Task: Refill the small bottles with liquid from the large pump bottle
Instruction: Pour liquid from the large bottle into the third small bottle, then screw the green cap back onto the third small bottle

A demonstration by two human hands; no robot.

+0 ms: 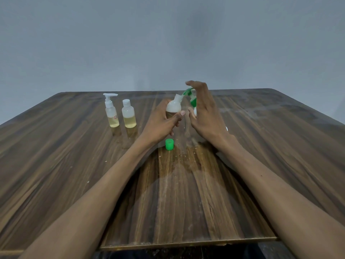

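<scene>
Pump bottle [193, 101]: green pump head and white body, mostly hidden behind the right hand [205, 113], standing right of centre on the worktop [74, 165]. Its green spout reached left to the open neck of the small bottle [174, 107].

Head view, items as seen:

- Small bottle: white, uncapped, tilted toward the spout, raised off the worktop. The left hand [162, 122] gripped it, fingers and thumb curled round its lower body.
- Right hand: fingers straight and together, the palm side over the pump head; the thumb lay near the bottle's body. Whether the palm actually pressed the pump could not be told.
- Green cap [169, 144]: standing alone on the worktop, just below the left hand, near the wrist.
- Spray bottle [111, 111]: clear, white pump top, upright, left of centre, part filled with yellowish liquid, a small red label on its side.
- Capped bottle [128, 114]: clear, white cap, upright, just right of the spray bottle, also part filled with yellowish liquid.
- Worktop: dark wood grain, with pale specks near the green cap.
- Wall [168, 43]: plain grey, behind the worktop.
</scene>
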